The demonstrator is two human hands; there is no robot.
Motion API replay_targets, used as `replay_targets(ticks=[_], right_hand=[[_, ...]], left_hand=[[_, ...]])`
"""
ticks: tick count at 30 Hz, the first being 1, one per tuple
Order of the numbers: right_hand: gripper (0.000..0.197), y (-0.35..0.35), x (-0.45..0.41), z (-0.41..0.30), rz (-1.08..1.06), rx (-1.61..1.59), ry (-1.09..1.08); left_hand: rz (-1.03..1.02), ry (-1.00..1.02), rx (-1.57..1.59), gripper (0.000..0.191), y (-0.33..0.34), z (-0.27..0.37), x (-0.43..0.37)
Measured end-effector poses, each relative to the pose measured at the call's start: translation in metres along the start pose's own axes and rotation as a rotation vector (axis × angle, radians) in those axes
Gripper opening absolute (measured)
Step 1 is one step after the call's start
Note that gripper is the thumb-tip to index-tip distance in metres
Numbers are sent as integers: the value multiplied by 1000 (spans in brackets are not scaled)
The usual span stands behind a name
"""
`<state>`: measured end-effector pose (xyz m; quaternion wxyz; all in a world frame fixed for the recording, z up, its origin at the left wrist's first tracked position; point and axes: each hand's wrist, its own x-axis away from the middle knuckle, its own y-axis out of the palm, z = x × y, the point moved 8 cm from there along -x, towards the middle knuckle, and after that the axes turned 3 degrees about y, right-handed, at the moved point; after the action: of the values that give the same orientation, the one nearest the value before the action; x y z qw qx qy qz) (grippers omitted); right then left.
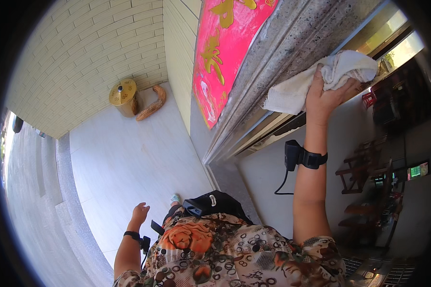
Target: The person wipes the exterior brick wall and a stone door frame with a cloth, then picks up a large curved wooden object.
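My right hand [325, 95] is raised with a crumpled white cloth [348, 68] under its palm and fingers. It presses the cloth against a shiny gold-toned metal door frame [260, 138]. One end of the cloth hangs towards the grey speckled stone door surround [291, 46]. My left hand [140, 212] hangs low beside my body, its fingers loosely bent and nothing visible in it. Close to the stone surround is a pink-red paper banner [233, 46] with gold characters, scuffed white near its lower end.
A gold-coloured lidded metal bin [124, 97] and a curved brown dried gourd [152, 106] rest on the pale tiled floor [129, 158] by a cream tiled wall [104, 43]. Through the doorway, dark wooden furniture [357, 168] and a red stool [369, 99] show. A floor step [66, 168] lies left.
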<state>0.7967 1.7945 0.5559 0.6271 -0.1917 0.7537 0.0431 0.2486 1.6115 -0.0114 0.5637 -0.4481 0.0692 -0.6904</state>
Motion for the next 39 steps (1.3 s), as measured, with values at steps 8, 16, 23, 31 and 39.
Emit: replay_targets(ticks=[8,16,23,31,39], right_hand=[[55,32,178,44,-169,91,79],[37,-21,198,48,-462,-172,390],[29,65,211,-29,-785,4,-72],[20,86,271,-12,-778,-20,38],[32,94,312,-35,-1187,-342,562]], left_hand=[[151,-307,113,47,17,-170,67],[112,-61,16,46,-16,-50,13],[68,261,201,45,-47,134,-47],[-234,507,241,43,-12,301,-45],[-750,346,353,53,53,377,-15]])
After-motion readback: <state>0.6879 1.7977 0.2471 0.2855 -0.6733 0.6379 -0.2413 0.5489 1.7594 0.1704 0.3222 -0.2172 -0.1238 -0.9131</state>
